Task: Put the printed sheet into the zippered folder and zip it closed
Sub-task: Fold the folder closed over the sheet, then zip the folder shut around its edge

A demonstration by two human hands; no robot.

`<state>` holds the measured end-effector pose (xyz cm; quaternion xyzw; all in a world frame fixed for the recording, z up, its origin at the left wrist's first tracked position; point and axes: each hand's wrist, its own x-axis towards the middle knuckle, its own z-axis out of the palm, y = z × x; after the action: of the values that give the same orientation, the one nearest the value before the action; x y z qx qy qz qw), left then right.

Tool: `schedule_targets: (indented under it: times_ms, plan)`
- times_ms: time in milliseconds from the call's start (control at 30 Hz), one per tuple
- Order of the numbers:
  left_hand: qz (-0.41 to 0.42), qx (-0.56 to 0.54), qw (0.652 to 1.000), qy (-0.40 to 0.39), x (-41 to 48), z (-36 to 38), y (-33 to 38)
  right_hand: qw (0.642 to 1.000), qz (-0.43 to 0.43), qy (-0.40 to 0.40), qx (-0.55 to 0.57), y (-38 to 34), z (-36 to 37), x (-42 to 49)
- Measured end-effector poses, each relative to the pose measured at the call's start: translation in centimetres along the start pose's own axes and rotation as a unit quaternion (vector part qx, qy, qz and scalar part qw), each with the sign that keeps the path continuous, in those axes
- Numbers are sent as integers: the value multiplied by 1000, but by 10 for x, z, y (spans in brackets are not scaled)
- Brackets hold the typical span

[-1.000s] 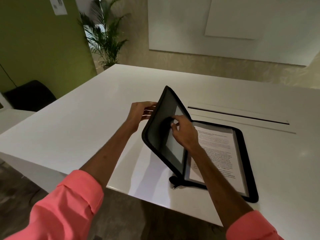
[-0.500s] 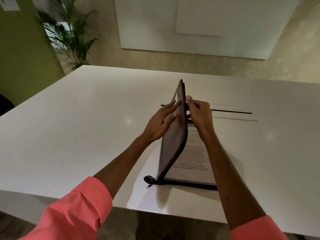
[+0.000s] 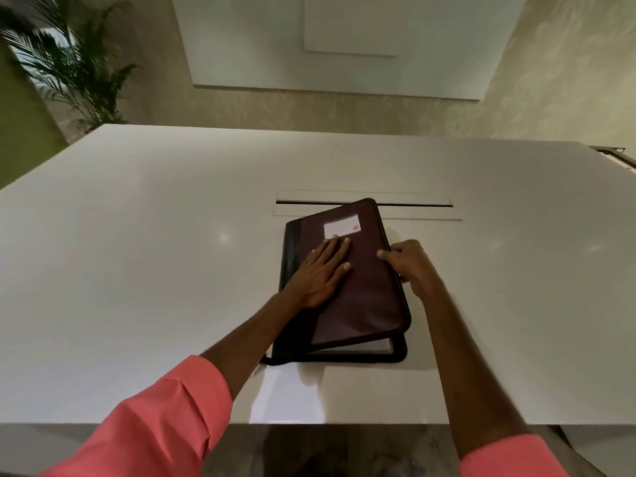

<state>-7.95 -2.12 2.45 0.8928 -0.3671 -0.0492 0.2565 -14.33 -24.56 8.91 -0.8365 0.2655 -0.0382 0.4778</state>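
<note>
The dark zippered folder (image 3: 364,297) lies on the white table (image 3: 137,270) with its cover folded down. A white label sits near the cover's far end. The near edge gapes, and a strip of the printed sheet (image 3: 380,346) shows in the gap. My left hand (image 3: 323,270) rests flat on the cover, fingers spread. My right hand (image 3: 409,263) grips the folder's right edge, thumb on top. The zipper pull (image 3: 265,360) hangs at the near left corner, unzipped.
A long cable slot (image 3: 364,204) is cut into the table just beyond the folder. A potted palm (image 3: 69,63) stands at the far left, past the table. The table's near edge runs just below the folder.
The cover, standing upright half a second ago, has been folded down over the sheet. My left hand now lies flat on it and my right hand has slid to its right edge.
</note>
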Motion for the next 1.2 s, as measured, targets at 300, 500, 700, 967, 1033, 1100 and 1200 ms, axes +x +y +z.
schedule_targets:
  times_ms: [300, 500, 700, 967, 1033, 1100, 1200]
  plan:
    - [-55, 125, 991, 3, -12, 25, -16, 975, -65, 86, -193, 41, 40, -14]
    - [-91, 164, 982, 12, -23, 34, -10, 938, -150, 68, -307, 75, 72, -23]
    - [-112, 162, 980, 12, -43, 35, -5, 926, -158, 72, -336, 85, 81, -28]
    - [-82, 105, 991, 27, -92, 20, -11, 933, -135, 24, -334, 67, 104, -59]
    - [-70, 84, 992, 69, -112, 12, -15, 931, -156, 21, -330, 64, 120, -81]
    - [-68, 56, 991, 97, -133, 2, -21, 924, -186, 31, -331, 62, 136, -102]
    - [-79, 6, 991, 105, -165, -12, -27, 917, -223, 34, -328, 58, 155, -128]
